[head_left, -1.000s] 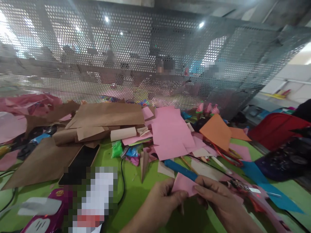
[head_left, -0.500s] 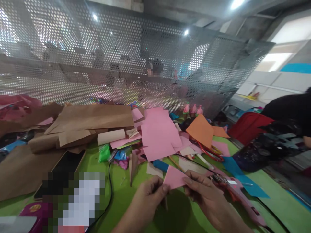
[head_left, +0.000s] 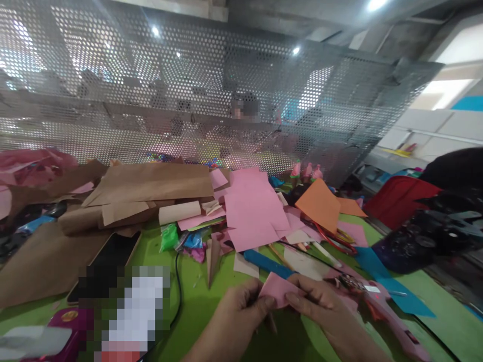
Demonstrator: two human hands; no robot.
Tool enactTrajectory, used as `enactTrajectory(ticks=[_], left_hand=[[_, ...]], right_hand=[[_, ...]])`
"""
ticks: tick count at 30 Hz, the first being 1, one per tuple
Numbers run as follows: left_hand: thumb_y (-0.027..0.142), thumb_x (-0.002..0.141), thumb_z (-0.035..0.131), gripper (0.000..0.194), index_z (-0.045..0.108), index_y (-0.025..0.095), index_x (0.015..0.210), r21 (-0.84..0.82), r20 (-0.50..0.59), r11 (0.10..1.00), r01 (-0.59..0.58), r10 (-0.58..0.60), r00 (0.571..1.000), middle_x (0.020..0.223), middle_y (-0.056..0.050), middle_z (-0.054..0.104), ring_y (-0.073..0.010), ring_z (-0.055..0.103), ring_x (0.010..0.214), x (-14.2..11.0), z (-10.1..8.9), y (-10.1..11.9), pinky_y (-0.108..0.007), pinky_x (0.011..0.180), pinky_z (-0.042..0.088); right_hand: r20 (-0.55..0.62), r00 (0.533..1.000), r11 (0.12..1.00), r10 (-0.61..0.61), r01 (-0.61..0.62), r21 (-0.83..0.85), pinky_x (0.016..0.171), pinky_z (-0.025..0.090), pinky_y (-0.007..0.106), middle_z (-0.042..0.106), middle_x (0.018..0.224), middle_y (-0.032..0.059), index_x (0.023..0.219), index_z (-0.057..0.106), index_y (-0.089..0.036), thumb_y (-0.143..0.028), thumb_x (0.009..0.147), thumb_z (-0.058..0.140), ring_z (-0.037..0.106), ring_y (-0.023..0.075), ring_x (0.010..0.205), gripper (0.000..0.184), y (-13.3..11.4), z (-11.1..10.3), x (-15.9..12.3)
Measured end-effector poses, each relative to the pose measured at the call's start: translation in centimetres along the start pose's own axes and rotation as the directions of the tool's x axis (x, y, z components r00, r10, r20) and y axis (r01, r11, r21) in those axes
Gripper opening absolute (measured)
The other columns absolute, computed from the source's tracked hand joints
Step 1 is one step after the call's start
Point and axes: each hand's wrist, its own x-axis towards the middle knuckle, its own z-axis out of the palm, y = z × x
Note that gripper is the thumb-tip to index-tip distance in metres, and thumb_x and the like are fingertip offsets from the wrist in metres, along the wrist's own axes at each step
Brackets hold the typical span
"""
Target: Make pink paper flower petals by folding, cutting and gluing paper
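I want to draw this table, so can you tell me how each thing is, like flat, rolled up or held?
Left hand: pinching
Right hand: pinching
Small pink paper: held between both hands
Big pink paper: spread out
Orange paper: spread out
Brown cone: rolled to a point, lying down
Cream tube: rolled up, lying down
Phone: lying flat, screen dark
Green packet: open or closed, can't tell

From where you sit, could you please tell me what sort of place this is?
Probably a paper-craft workspace: on the green table lie a large pink sheet, brown paper and what looks like a pink glue gun.
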Motion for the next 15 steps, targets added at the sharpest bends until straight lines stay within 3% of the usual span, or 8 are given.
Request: enactTrajectory(ticks=[4, 6, 10, 12, 15], left_hand=[[0.044, 0.081, 0.057, 0.032, 0.06, 0.012, 0.084, -0.058, 0.066, 0.998, -0.002, 0.006, 0.998, 0.063, 0.0, 0.059, -0.0093, 0.043, 0.052, -0.1, 0.2, 0.6, -0.022, 0.051, 0.028], [0.044, 0.084, 0.053, 0.033, 0.061, 0.012, 0.087, 0.013, 0.057, 1.0, 0.015, -0.016, 0.998, 0.062, 0.0, 0.061, -0.009, 0.041, 0.048, -0.2, 0.2, 0.8, -0.022, 0.048, 0.026], [0.038, 0.087, 0.049, 0.027, 0.057, 0.016, 0.072, 0.164, -0.063, 0.986, 0.027, -0.016, 0.998, 0.055, 0.002, 0.057, -0.0097, 0.04, 0.047, -0.3, 0.1, 0.7, -0.021, 0.046, 0.026], [0.035, 0.086, 0.049, 0.026, 0.055, 0.017, 0.068, 0.175, -0.09, 0.984, 0.019, -0.003, 0.996, 0.053, 0.003, 0.055, -0.0098, 0.041, 0.048, -0.4, 0.2, 0.7, -0.021, 0.047, 0.027], [0.035, 0.086, 0.048, 0.027, 0.056, 0.018, 0.068, 0.172, -0.079, 0.985, 0.018, -0.005, 0.997, 0.05, 0.003, 0.053, -0.01, 0.04, 0.045, -0.6, 0.4, 1.0, -0.021, 0.045, 0.026]], right_hand=[[0.087, 0.993, 0.967, 0.084, -0.102, 0.232, 0.059, 0.043, 0.028, 0.061, 0.068, 0.0013, 0.076, 0.064, -0.018, -0.043, 0.081, 0.067, 0.056, 0.0169, 0.061, 0.026, 0.4, 0.5, 0.2], [0.029, 0.995, 0.956, 0.097, -0.101, 0.277, 0.057, 0.042, 0.026, 0.062, 0.069, 0.0012, 0.077, 0.064, -0.018, -0.042, 0.079, 0.07, 0.056, 0.0155, 0.06, 0.025, 0.5, 0.3, 0.5], [-0.128, 0.991, 0.993, 0.032, -0.017, 0.117, 0.056, 0.039, 0.023, 0.055, 0.063, -0.0013, 0.067, 0.063, -0.017, -0.043, 0.077, 0.074, 0.049, 0.0126, 0.06, 0.029, 0.6, -0.8, 1.0], [-0.139, 0.99, 0.999, -0.006, 0.011, 0.036, 0.057, 0.038, 0.023, 0.053, 0.062, -0.0017, 0.064, 0.062, -0.017, -0.045, 0.077, 0.072, 0.047, 0.0128, 0.06, 0.033, 0.5, -1.1, 1.0], [-0.141, 0.99, 0.997, 0.002, 0.008, 0.075, 0.056, 0.038, 0.023, 0.052, 0.063, -0.0023, 0.066, 0.062, -0.018, -0.045, 0.075, 0.075, 0.046, 0.0128, 0.06, 0.031, 0.4, -1.1, 1.0]])
